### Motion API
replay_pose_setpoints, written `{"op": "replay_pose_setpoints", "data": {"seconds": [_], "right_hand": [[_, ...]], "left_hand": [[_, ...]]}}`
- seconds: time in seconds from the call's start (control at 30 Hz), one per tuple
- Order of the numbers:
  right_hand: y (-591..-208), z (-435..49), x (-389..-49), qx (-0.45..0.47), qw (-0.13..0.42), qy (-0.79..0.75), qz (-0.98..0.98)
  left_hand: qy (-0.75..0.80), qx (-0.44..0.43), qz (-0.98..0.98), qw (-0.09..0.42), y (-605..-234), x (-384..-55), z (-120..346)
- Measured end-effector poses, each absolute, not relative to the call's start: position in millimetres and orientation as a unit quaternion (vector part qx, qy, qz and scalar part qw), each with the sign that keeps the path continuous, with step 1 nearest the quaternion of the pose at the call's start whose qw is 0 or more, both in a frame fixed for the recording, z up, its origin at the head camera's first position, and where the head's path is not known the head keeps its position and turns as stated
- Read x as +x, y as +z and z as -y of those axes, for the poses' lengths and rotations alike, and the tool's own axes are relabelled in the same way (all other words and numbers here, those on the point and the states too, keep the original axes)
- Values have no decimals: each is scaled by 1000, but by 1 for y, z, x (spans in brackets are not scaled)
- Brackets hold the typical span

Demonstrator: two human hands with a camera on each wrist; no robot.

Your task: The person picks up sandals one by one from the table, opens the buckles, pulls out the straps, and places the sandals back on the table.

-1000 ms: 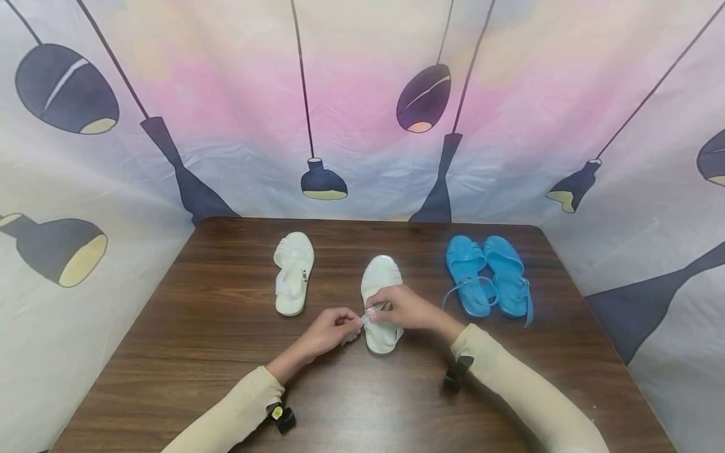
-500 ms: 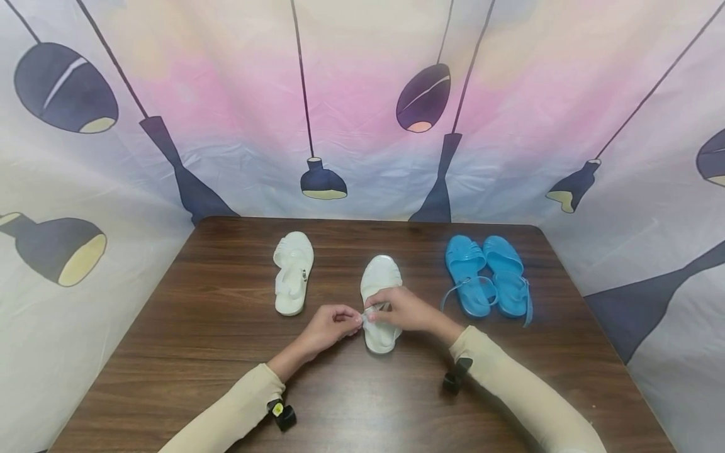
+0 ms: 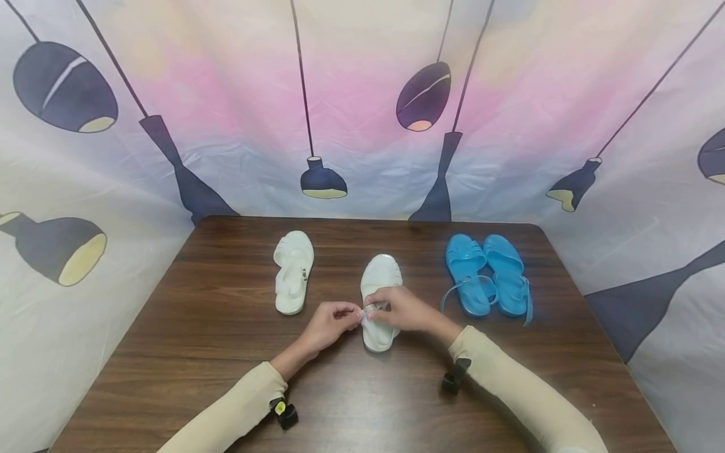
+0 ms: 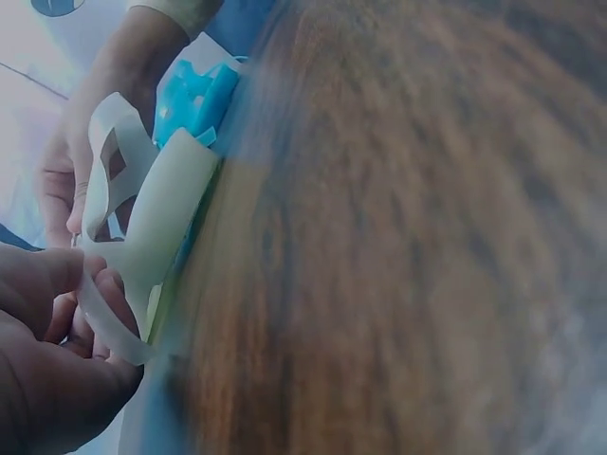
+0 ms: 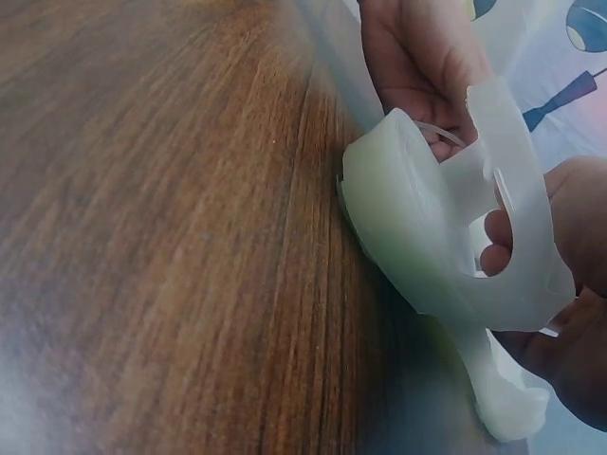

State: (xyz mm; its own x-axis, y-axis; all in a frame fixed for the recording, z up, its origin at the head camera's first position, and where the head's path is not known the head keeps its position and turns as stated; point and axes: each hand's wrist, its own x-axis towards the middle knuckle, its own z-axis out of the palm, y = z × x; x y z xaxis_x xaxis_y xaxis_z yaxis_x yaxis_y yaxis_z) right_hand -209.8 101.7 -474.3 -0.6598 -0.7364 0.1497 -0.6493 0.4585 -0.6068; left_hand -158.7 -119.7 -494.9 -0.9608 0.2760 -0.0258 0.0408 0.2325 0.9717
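Note:
A white sandal [image 3: 381, 272] lies on the table at the middle, toe pointing away from me. My left hand [image 3: 330, 326] is at its left side, thumb and finger pinching the sandal's ankle strap [image 4: 116, 332], whose loose end curves down below the fingertips in the left wrist view. From the right, my right hand [image 3: 404, 309] reaches over the sandal and pinches the strap at the buckle, close to the left fingertips. The buckle itself is mostly covered by fingers. In the right wrist view the heel [image 5: 394, 199] faces the camera, with the back strap [image 5: 536, 218] standing up around it.
Another white sandal [image 3: 293, 274] lies to the left, its buckle on the right side. At the right is a pair of blue sandals [image 3: 467, 277] with straps loose. All rest on a brown wooden table [image 3: 226, 340], with a lamp-printed cloth [image 3: 362, 138] hanging behind.
My left hand has edged slightly up and closer to the right hand, and less strap shows between them. The sandal's heel has shifted slightly left. The other sandals stay put.

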Motion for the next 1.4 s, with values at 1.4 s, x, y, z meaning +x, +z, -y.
{"op": "replay_pose_setpoints", "data": {"seconds": [1.4], "right_hand": [[-480, -100, -203, -416, 56, -350, -837]], "left_hand": [[593, 88, -780, 178, -487, -162, 124]]}}
